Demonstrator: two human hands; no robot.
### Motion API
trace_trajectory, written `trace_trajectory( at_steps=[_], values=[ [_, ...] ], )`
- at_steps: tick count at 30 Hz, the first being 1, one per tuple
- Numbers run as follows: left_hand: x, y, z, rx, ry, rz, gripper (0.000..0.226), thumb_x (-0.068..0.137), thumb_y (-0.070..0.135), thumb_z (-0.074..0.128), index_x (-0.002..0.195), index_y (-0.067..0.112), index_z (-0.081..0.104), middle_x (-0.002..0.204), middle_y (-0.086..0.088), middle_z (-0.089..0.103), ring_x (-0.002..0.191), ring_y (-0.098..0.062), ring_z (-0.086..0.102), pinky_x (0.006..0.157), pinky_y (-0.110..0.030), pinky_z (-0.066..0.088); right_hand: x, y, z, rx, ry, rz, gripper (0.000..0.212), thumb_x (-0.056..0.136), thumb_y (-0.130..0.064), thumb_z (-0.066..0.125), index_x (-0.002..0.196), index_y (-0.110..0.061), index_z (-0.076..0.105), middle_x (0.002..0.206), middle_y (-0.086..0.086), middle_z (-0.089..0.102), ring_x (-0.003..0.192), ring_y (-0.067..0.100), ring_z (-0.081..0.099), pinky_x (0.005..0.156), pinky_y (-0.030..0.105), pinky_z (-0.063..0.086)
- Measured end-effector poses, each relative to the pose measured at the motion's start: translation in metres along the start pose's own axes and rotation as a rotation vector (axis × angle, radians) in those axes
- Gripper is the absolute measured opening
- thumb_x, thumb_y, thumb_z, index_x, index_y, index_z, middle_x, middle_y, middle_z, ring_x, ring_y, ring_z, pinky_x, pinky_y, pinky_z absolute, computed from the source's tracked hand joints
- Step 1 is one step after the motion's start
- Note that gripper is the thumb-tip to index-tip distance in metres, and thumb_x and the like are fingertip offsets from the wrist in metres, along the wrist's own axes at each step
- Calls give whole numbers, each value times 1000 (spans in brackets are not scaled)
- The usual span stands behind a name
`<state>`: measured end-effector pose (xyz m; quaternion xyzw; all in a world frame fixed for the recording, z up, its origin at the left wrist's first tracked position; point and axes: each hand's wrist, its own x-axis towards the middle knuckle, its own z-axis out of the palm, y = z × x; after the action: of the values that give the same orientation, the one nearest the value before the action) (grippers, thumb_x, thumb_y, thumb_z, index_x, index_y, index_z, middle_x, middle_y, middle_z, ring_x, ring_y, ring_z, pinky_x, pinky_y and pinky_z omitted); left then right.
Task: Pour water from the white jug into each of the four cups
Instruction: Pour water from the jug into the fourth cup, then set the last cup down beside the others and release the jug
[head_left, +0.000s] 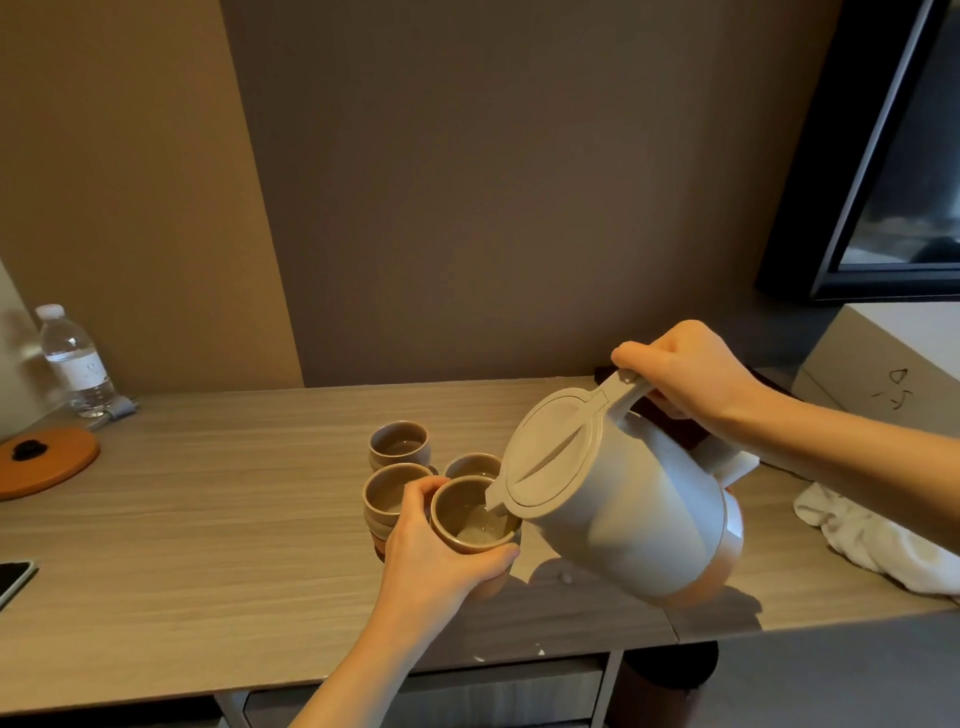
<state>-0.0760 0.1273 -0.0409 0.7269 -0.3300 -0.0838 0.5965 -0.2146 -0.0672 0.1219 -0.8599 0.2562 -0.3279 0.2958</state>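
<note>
My right hand (691, 376) grips the handle of the white jug (623, 509), which is tilted to the left with its spout over the nearest brown cup (475, 522). Water runs from the spout into that cup, and water shows inside it. My left hand (436, 551) holds this cup around its side. Three more brown cups stand close behind it on the wooden table (234, 519): a far one (400, 444), a left one (387, 491) and one partly hidden by the jug's lid (472, 465). Liquid is visible in the far cup.
A clear water bottle (75, 361) stands at the back left beside an orange round tray (47, 462). A phone (13, 577) lies at the left edge. A white cloth (878, 540) and a white box (893, 358) are at the right.
</note>
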Motion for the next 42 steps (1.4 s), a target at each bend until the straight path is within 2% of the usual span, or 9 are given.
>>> trace_trajectory(
  at_steps=[2,4,8,12,16,24,30,35,42],
  values=[
    [4,3,-1,-8,0,5,87,38,45,94,108,43,43,105,23,53,101,-3,53,77,-20,47,-1,5,-3,50,31,36,49,82,-32,57,50,6,59,52,20,53,46,17,49,45,22,45],
    [7,8,-3,-23,-1,13,88,35,49,92,108,43,44,106,23,55,102,-4,54,80,-24,49,-2,11,-6,113,60,87,48,81,-33,58,51,4,60,50,11,54,49,18,50,44,18,45],
    [17,17,-5,-26,-10,28,92,38,46,93,115,42,43,109,22,53,105,-4,52,81,-25,48,-5,20,-11,274,111,207,40,78,-38,60,45,-15,61,41,-4,51,51,14,52,53,25,46],
    [30,25,-4,-18,-18,16,96,46,35,96,123,39,40,111,20,53,103,-7,53,77,-22,50,-8,26,-16,394,175,296,34,78,-37,61,53,-13,60,44,-4,55,57,15,53,59,28,45],
    [44,31,-3,-36,-36,6,86,50,33,94,121,37,45,109,21,55,98,-6,54,69,-16,45,-12,32,-21,490,201,373,34,81,-36,59,55,-13,57,36,-8,47,52,14,45,56,27,39],
    [90,31,3,-36,-22,-47,78,47,35,94,114,32,53,100,17,60,89,2,56,60,-12,44,-12,52,-18,613,258,483,33,81,-35,60,59,-11,60,37,-6,47,34,5,39,48,23,34],
    [139,27,8,56,16,-107,83,53,40,92,121,30,44,103,12,49,100,-16,49,76,-36,52,-10,73,-11,630,267,494,35,83,-34,59,58,-9,61,41,-2,45,38,8,39,52,27,35],
    [171,15,16,128,-12,-132,84,59,39,90,124,31,37,114,4,46,105,-20,47,75,-34,44,-4,86,-6,628,270,502,34,84,-34,59,62,-8,63,39,-5,48,36,6,41,48,24,36],
    [203,-7,29,258,-79,-146,81,60,46,87,122,29,38,114,2,49,104,-21,50,78,-35,46,8,98,2,627,255,496,34,84,-32,60,59,-9,64,39,-5,49,34,5,42,42,18,36]
  ],
)
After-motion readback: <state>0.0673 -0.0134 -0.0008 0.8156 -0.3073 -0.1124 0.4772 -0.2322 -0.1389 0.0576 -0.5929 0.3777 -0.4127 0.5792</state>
